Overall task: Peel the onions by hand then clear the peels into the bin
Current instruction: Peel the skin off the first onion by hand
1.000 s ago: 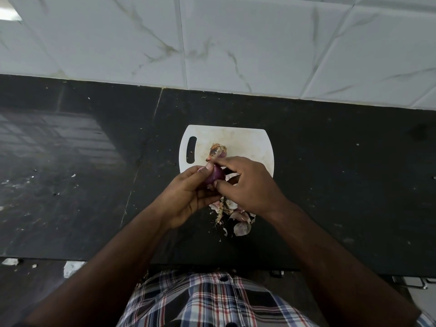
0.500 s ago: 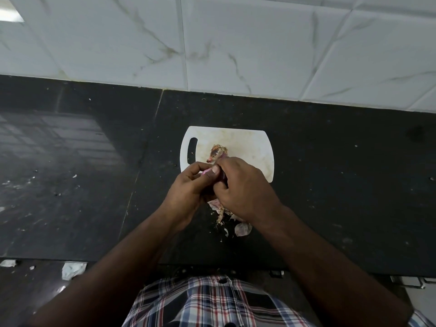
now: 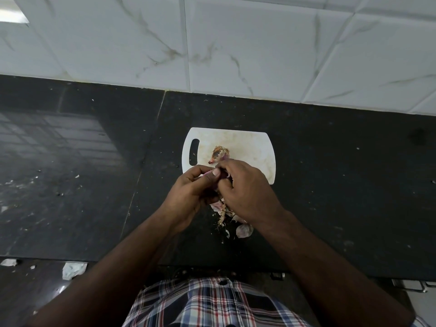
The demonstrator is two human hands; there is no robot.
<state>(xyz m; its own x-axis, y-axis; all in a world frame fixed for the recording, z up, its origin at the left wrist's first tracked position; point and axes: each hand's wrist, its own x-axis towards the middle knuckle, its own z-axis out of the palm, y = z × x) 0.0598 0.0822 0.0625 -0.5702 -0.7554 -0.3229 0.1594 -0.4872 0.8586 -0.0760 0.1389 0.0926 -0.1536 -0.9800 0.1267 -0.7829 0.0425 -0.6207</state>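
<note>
Over the near edge of the board (image 3: 257,147), your left hand (image 3: 188,197) cups the onion (image 3: 220,177), thumb curled on top, while your right hand (image 3: 245,192) pinches its skin. Both grips are tight. A slip could likely drop the onion into the peels (image 3: 244,230) below, or scatter them off the counter (image 3: 342,185).

A cutting board (image 3: 250,147) lies on the counter (image 3: 330,185), near the tiled wall (image 3: 236,43) behind it. An unpeeled onion (image 3: 220,154) rests on the board. Loose peels (image 3: 244,230) lie on the counter in front of the board, below both hands.
</note>
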